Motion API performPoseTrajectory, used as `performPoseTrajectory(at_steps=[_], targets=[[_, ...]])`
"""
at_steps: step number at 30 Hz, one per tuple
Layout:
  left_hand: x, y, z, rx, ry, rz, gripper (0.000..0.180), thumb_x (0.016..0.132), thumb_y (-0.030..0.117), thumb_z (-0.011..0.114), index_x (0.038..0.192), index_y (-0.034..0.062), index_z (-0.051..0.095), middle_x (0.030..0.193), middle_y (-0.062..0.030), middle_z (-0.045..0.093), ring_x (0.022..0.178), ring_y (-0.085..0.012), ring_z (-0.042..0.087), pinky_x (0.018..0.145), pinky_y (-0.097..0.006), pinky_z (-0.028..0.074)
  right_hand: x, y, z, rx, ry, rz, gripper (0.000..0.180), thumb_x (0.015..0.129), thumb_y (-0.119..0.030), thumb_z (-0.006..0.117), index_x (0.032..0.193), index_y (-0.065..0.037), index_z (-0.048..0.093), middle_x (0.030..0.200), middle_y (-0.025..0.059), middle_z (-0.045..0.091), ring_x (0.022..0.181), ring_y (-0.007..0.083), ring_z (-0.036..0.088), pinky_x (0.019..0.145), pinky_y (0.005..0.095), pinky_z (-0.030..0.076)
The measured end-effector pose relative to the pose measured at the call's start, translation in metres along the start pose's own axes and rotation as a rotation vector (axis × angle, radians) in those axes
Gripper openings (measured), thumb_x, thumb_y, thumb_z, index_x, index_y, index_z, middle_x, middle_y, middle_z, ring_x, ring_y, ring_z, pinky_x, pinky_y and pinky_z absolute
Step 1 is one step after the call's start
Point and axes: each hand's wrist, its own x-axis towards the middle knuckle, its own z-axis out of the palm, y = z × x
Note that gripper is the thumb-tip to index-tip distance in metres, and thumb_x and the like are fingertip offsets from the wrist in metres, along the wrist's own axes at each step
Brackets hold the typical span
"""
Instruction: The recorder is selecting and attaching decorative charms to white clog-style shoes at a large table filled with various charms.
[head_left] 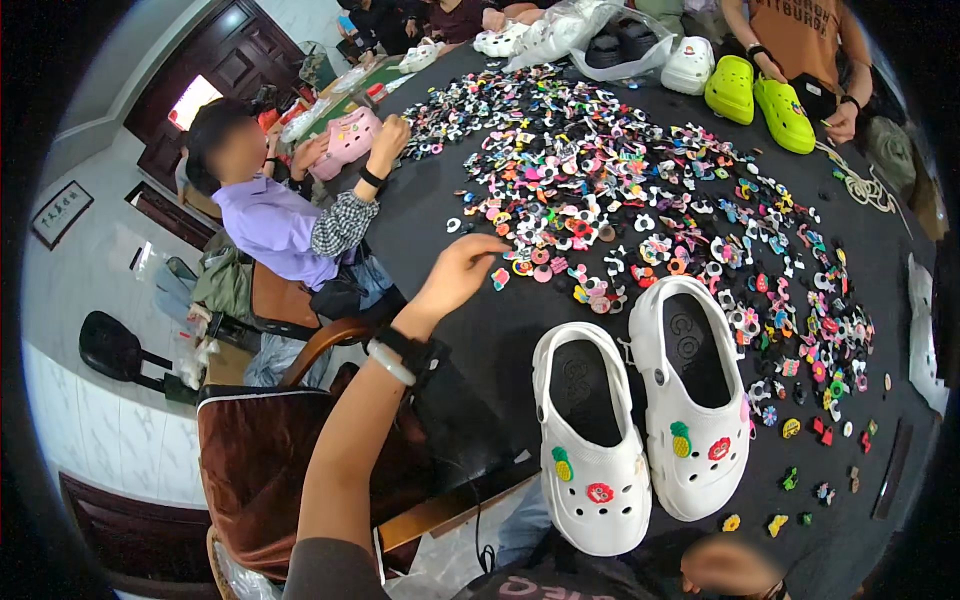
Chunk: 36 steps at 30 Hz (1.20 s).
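My left hand [465,272] reaches to the near left edge of a large heap of small colourful shoe charms [600,170]. Its index finger is stretched out by pink and multicoloured charms, and I see nothing held in it. My right hand [730,567] is low at the table's near edge, blurred, its fingers unclear. Between the hands stand two white clogs, the left clog [600,515] and the right clog [700,485], toes toward me. Both carry a green-and-yellow pineapple charm [562,464] and a red round charm [600,493]. A pink charm partly shows on the right clog's side.
Loose charms [790,478] lie right of the clogs on the black table [480,400]. At left, a co-worker in purple holds a pink clog [348,138]. Another person stands by lime-green clogs [785,115] at far right. A brown chair [265,470] stands beside my left arm.
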Motion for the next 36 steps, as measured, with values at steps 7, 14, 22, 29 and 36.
performPoseTrajectory(at_steps=[7, 14, 22, 29, 36], targets=[[0.025, -0.015, 0.01, 0.397, -0.066, 0.156, 0.039, 0.078, -0.008, 0.053, 0.106, 0.0115, 0.071, 0.111, -0.0102, 0.062, 0.103, -0.0312, 0.061, 0.089, -0.038, 0.049, -0.003, -0.002, 0.004, -0.065, 0.022, -0.031, 0.022, 0.1, -0.023, 0.055, 0.114, -0.007, 0.057, 0.087, 0.0, 0.062, 0.073, 0.0063, 0.055, 0.058, 0.0186, 0.04], [0.014, -0.024, -0.003, 0.142, 0.012, -0.065, 0.039, 0.078, -0.001, 0.061, 0.114, 0.0124, 0.067, 0.119, -0.0113, 0.061, 0.106, -0.03, 0.062, 0.09, -0.038, 0.05, -0.001, 0.003, 0.0, -0.062, -0.01, -0.049, 0.022, 0.1, -0.022, 0.055, 0.114, -0.005, 0.057, 0.088, 0.002, 0.062, 0.077, 0.0093, 0.056, 0.067, 0.022, 0.044], [0.025, -0.025, -0.005, 0.29, -0.009, -0.287, 0.033, 0.08, 0.003, 0.064, 0.111, 0.0106, 0.069, 0.109, -0.013, 0.067, 0.095, -0.027, 0.066, 0.084, -0.037, 0.052, 0.0, 0.003, 0.002, -0.053, -0.003, -0.061, 0.022, 0.099, -0.021, 0.055, 0.114, -0.004, 0.057, 0.089, 0.0034, 0.063, 0.078, 0.0109, 0.057, 0.07, 0.0236, 0.046], [0.027, -0.031, -0.001, 0.301, 0.002, -0.318, 0.032, 0.076, 0.01, 0.072, 0.107, 0.0047, 0.069, 0.093, -0.0128, 0.068, 0.084, -0.0224, 0.067, 0.077, -0.036, 0.052, 0.0, 0.004, 0.0, -0.039, -0.014, -0.042, 0.022, 0.1, -0.02, 0.054, 0.115, -0.004, 0.057, 0.089, 0.0039, 0.063, 0.079, 0.0114, 0.058, 0.072, 0.0245, 0.046], [0.023, -0.024, 0.012, 0.297, 0.075, -0.261, 0.029, 0.074, 0.006, 0.075, 0.1, 0.0001, 0.067, 0.086, -0.0108, 0.068, 0.074, -0.0181, 0.065, 0.069, -0.031, 0.052, 0.001, 0.006, -0.001, -0.032, -0.028, -0.058, 0.022, 0.1, -0.019, 0.054, 0.115, -0.003, 0.057, 0.089, 0.0037, 0.062, 0.079, 0.0111, 0.057, 0.072, 0.0243, 0.046]])
